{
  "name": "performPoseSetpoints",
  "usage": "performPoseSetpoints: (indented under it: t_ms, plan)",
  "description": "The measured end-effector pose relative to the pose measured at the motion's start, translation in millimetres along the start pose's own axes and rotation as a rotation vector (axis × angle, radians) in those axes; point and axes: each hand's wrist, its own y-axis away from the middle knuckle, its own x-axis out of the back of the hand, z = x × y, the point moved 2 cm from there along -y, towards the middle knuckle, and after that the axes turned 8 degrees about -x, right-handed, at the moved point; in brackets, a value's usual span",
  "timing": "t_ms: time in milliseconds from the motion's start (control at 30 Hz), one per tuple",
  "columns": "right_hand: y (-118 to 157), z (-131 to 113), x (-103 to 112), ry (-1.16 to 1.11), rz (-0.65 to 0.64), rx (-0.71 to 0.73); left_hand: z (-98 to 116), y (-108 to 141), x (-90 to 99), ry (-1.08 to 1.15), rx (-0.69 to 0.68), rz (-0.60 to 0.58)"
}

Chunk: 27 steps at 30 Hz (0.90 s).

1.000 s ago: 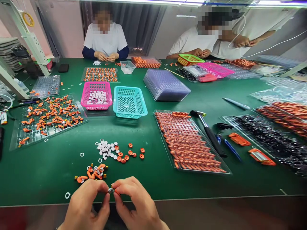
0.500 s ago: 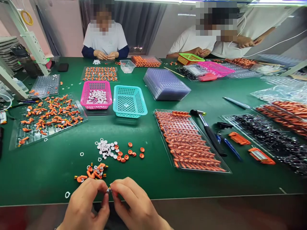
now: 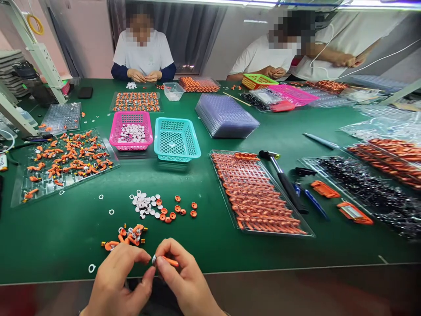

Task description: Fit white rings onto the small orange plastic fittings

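Note:
My right hand (image 3: 184,274) pinches a small orange stemmed piece, which looks like an earphone shell (image 3: 171,261). Its round silver end (image 3: 154,260) points at my left hand (image 3: 120,276). The left thumb and forefinger are apart, with their tips right beside that end and nothing visible between them. Just beyond my left hand lies a small heap of orange pieces with gold-coloured tips (image 3: 130,235). Farther off are a pile of white discs (image 3: 144,204) and several orange round caps (image 3: 178,209).
White rings (image 3: 91,268) lie scattered on the green table (image 3: 204,254). Left is a tray of orange pieces (image 3: 70,158); ahead, a pink basket (image 3: 131,142) and a turquoise basket (image 3: 177,153). Right are a filled tray (image 3: 259,193), a hammer (image 3: 289,186) and black parts (image 3: 358,184). Co-workers sit opposite.
The piece has turned in my right hand, so its orange stem now shows. My left fingertips have parted from it. A white ring has shifted leftward and away on the table.

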Motion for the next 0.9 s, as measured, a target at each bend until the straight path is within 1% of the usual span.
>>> performPoseSetpoints:
  t_ms: [100, 200, 500, 600, 800, 900]
  plan:
    - [-3, 9, -6, -0.257, -0.051, -0.121, -2, 1, -2.2, 0.03, 0.011, 0.0]
    - [-4, 15, -10, -0.378, -0.052, -0.158, -3, 0, -2.5, 0.048, 0.034, 0.01]
    - [0, 21, -18, -0.479, -0.005, -0.16, -2, 0, -4.0, -0.01, 0.026, 0.055]
    - [0, 22, -21, -0.499, -0.009, -0.156, -1, -1, -3.5, -0.022, 0.009, 0.061]
    - [1, 19, -25, -0.557, -0.023, -0.216, -2, 0, -3.8, -0.033, 0.031, 0.058]
    - [0, 18, -27, -0.59, -0.019, -0.244, -1, -3, -2.5, -0.066, 0.007, 0.054]
